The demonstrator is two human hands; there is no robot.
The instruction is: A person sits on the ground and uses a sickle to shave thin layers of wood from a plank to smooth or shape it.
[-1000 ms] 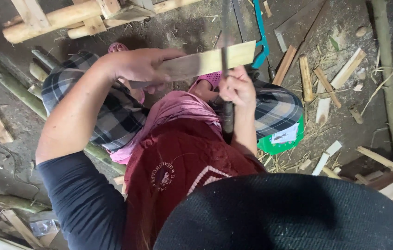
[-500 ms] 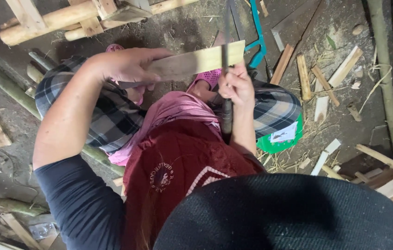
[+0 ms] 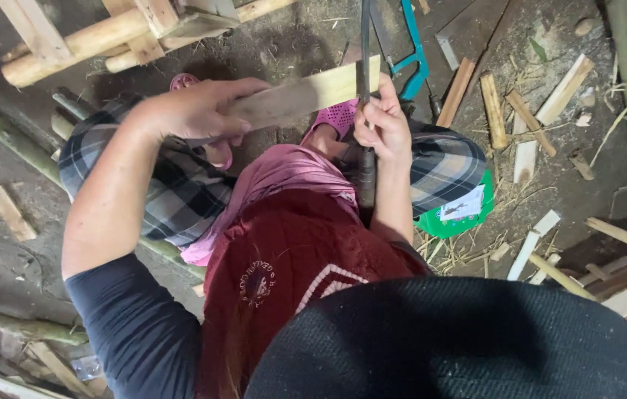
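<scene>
left hand: the left hand (image 3: pixel 195 111) sat upper left of centre, fingers curled down tight over one end of a flat wooden slat (image 3: pixel 302 96)

right hand: the right hand (image 3: pixel 383 125) was just right of centre, fingers wrapped shut round the dark handle of a long knife (image 3: pixel 365 89), blade pointing up the frame

slat position: it ran across the upper middle of the frame, slightly tilted, held in the air above the knees; the left fingers covered its left end, the right hand was pressed up against its right end

blade vs slat: the blade crossed the slat's right end and looked like it was biting into the end grain, though I couldn't tell how deep

how it'd handle: looked light and stiff, dry pale wood, thin enough that I'd guess it splits easily along the grain; edges probably splintery, so gripping the flat faces well back from the blade seemed the sane spot, which is about where the left hand was

around it: plaid trousers (image 3: pixel 180 192) and pink sandals (image 3: pixel 339 114) below the slat, a teal hacksaw (image 3: pixel 411 52) on the ground at top centre, offcuts (image 3: pixel 494 111) scattered upper right, a bamboo-and-wood frame (image 3: pixel 84 44) at upper left, a green packet (image 3: pixel 461 214) right of the knee
</scene>
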